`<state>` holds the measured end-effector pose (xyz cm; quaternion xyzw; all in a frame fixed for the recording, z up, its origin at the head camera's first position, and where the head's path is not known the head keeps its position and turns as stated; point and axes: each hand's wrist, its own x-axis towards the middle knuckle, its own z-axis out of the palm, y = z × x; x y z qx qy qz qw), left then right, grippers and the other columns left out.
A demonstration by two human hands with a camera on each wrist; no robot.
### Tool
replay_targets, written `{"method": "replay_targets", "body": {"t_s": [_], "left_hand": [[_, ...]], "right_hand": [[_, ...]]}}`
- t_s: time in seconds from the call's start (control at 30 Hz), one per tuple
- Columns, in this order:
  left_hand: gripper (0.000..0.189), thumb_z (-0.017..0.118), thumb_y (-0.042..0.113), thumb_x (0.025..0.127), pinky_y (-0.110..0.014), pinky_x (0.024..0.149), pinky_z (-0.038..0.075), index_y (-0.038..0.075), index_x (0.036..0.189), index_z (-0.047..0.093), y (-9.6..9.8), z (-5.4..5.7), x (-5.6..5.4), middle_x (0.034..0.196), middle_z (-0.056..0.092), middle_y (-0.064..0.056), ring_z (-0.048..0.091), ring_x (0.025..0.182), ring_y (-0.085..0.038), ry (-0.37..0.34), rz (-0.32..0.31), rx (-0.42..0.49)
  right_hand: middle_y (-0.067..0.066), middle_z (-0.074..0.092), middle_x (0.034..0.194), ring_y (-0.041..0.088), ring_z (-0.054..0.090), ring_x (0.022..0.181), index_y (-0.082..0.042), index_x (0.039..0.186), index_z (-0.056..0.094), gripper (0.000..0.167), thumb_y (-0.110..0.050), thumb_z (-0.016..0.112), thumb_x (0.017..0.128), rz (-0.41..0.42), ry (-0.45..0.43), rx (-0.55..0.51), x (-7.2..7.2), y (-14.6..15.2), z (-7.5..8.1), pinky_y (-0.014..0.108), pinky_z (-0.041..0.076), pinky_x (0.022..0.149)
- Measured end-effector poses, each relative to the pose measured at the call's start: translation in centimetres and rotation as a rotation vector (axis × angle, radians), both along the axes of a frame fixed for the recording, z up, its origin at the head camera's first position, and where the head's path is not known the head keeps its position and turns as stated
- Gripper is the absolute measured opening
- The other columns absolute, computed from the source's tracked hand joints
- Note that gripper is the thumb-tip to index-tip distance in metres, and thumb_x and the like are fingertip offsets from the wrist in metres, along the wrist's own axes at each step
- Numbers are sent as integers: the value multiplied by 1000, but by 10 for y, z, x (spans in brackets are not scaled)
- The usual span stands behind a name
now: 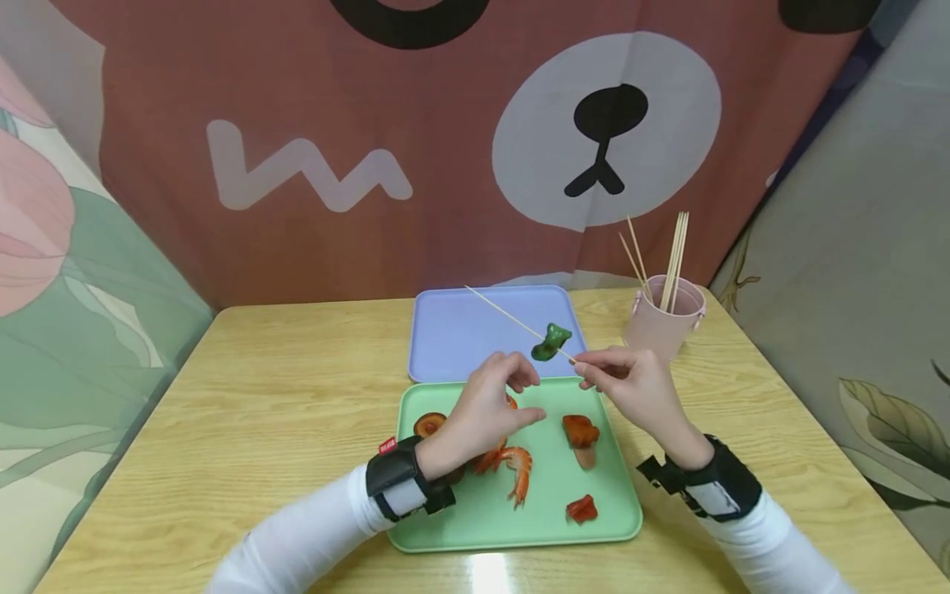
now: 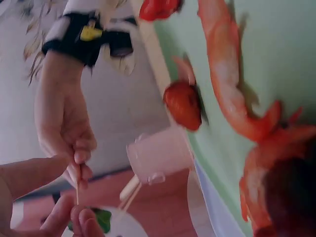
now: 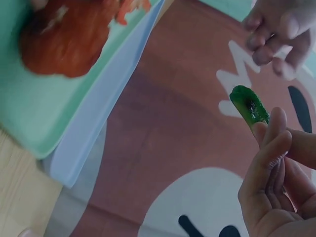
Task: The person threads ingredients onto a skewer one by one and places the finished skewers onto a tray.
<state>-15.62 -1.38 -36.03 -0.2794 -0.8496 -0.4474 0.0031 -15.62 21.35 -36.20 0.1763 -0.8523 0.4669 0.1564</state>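
Note:
My right hand (image 1: pixel 631 384) pinches a thin wooden skewer (image 1: pixel 500 310) near its lower end, between thumb and fingers. A glossy green pepper piece (image 1: pixel 552 341) is threaded on it, just beyond those fingertips; the bare length slants up to the left. Close by on the left, my left hand (image 1: pixel 493 404) holds nothing, its thumb and bent fingers standing apart below the pepper piece. Both hands are over the green tray (image 1: pixel 512 540). Orange shrimp (image 1: pixel 521 472) lie on that tray, partly hidden by the left hand and wrist.
A brown-orange food piece (image 1: pixel 580 431), a red piece (image 1: pixel 582 509) and a round brown slice (image 1: pixel 430 425) also lie on the green tray. Behind it is a blue tray (image 1: pixel 475 330). A pink bucket (image 1: pixel 660 330) with several upright skewers stands at the back right. Printed curtains enclose the table.

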Motion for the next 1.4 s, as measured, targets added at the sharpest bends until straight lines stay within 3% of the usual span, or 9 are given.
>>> {"method": "replay_targets", "body": {"t_s": [0.17, 0.3, 0.5, 0.6, 0.8, 1.07, 1.2, 1.4], "left_hand": [[31, 81, 19, 75, -17, 76, 44, 17, 98, 61, 16, 8, 3, 94, 55, 4, 53, 89, -11, 18, -135, -206], [28, 81, 22, 76, -15, 76, 43, 16, 98, 64, 30, 8, 4, 95, 58, 6, 53, 91, -10, 37, -221, -311], [31, 77, 35, 78, -14, 68, 40, 17, 101, 66, 49, 4, 6, 94, 62, 5, 49, 83, -5, 59, -313, -495], [30, 80, 30, 75, -14, 66, 36, 19, 99, 67, 57, 2, 10, 90, 62, 8, 47, 80, -5, 89, -371, -600], [41, 85, 30, 68, -13, 67, 39, 24, 105, 68, 68, -1, 19, 92, 62, 11, 50, 85, -2, 104, -482, -766], [33, 84, 24, 70, -12, 60, 39, 22, 98, 67, 77, -10, 30, 92, 59, 11, 47, 78, -1, 74, -543, -855], [23, 82, 20, 72, -12, 54, 37, 20, 81, 61, 79, -13, 35, 79, 52, 11, 45, 71, -3, 87, -560, -863], [28, 80, 14, 71, -12, 48, 37, 20, 66, 54, 80, -16, 41, 62, 51, 12, 46, 57, -1, 93, -556, -877]], "right_hand": [[13, 72, 77, 7, 67, 61, 0, 96, 74, 13, -5, 69, 85, -55, 11, 36, 1, 11, 5, 16, 53, 59], [15, 72, 77, -2, 64, 61, 1, 94, 74, 13, -6, 70, 85, -118, 24, 69, 4, 17, 12, 14, 50, 55], [14, 72, 76, -4, 64, 61, -1, 94, 75, 13, -7, 71, 84, -158, 53, 75, -1, 34, 0, 12, 49, 53], [15, 72, 77, -3, 64, 60, 0, 93, 75, 12, -5, 72, 82, -166, 61, 64, -1, 38, -2, 12, 48, 52], [13, 72, 73, -4, 63, 59, -2, 90, 75, 11, -9, 73, 83, -205, 71, 81, -1, 40, -2, 14, 46, 47], [14, 72, 75, -5, 63, 60, 0, 91, 75, 11, -7, 72, 83, -195, 78, 74, -1, 38, 3, 11, 47, 51], [15, 72, 76, -6, 63, 60, 1, 91, 74, 11, -5, 72, 83, -182, 79, 63, -2, 37, 2, 10, 48, 52], [13, 72, 78, -6, 62, 60, -1, 92, 75, 12, -7, 72, 83, -189, 72, 69, -2, 37, 1, 12, 48, 52]]}}
